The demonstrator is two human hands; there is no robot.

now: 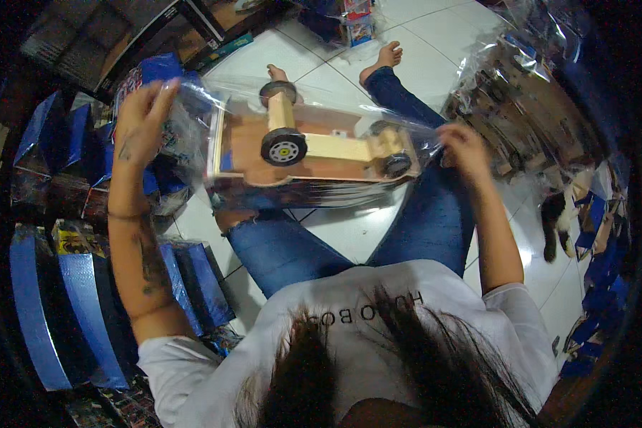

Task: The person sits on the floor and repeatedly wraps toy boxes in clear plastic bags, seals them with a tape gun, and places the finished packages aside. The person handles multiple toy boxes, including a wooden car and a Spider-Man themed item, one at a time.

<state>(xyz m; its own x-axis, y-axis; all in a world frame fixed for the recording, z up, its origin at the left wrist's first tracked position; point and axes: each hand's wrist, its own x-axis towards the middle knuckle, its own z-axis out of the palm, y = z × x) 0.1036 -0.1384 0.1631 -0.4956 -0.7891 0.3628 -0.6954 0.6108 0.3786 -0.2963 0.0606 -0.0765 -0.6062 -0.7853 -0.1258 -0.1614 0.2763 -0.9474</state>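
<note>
A wooden toy truck [328,146] lies upside down over my legs, its black wheels facing up. Clear plastic wrap [192,107] surrounds it and stretches out past both ends. My left hand [141,121] pinches the film at the left end, raised above the truck's edge. At the right end, my right hand [466,151] has its fingers closed on the film close to the front wheels; it is slightly blurred. Through the film, the wooden underside and axle blocks show clearly.
Blue boxes [85,307] stand in rows on my left. Several brown items in clear wrap [521,107] are stacked at the right. A black and white furry animal [555,225], partly hidden, is on the tiled floor [435,36] to the right. More blue pieces [599,278] lie behind it.
</note>
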